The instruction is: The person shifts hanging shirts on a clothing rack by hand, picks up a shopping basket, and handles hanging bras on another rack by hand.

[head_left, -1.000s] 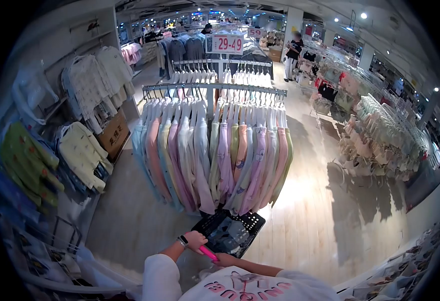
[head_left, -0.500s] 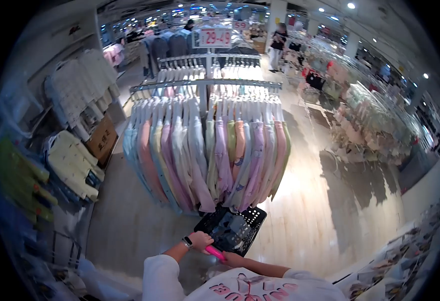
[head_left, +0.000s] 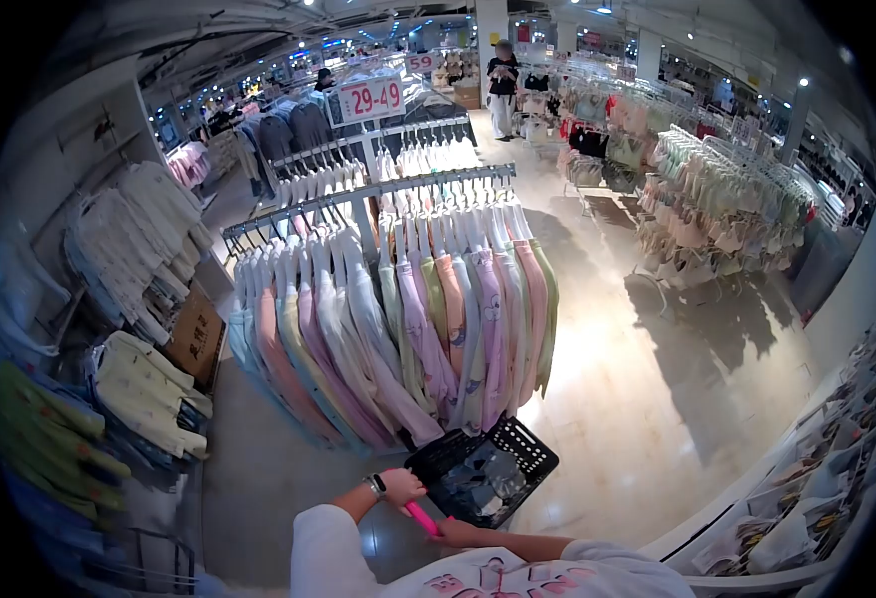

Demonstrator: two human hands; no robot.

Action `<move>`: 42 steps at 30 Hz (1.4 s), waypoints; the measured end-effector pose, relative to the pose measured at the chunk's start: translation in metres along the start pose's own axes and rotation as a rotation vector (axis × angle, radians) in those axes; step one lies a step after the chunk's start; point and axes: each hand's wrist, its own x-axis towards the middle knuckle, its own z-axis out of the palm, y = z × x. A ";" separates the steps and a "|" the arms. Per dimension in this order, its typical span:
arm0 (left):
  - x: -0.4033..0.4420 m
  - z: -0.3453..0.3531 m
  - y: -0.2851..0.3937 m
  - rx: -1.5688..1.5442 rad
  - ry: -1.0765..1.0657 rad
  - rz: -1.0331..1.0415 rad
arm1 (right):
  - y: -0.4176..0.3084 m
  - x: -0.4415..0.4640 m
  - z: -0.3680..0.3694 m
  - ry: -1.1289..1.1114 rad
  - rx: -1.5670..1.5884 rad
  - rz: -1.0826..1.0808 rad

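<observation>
Two hands (head_left: 426,508) on glossy pink handle (head_left: 419,515), perforated black plastic basket (head_left: 532,451)

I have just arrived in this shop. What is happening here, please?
A person stands in a clothes shop, with the left hand and the right hand both on a pink bar. Just ahead is a black basket with things inside, too unclear to name. Beyond it, pastel clothes hang on a rack. Another person stands farther away.
</observation>
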 end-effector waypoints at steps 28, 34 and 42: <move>0.265 -0.083 -0.071 0.231 -0.114 0.258 | 0.070 -0.088 -0.101 0.778 0.181 0.426; 0.347 -0.107 -0.045 0.173 -0.087 0.243 | 0.127 -0.155 -0.126 0.983 0.056 0.323; 0.485 -0.137 -0.021 0.099 0.009 0.233 | 0.216 -0.259 -0.187 1.150 0.019 0.343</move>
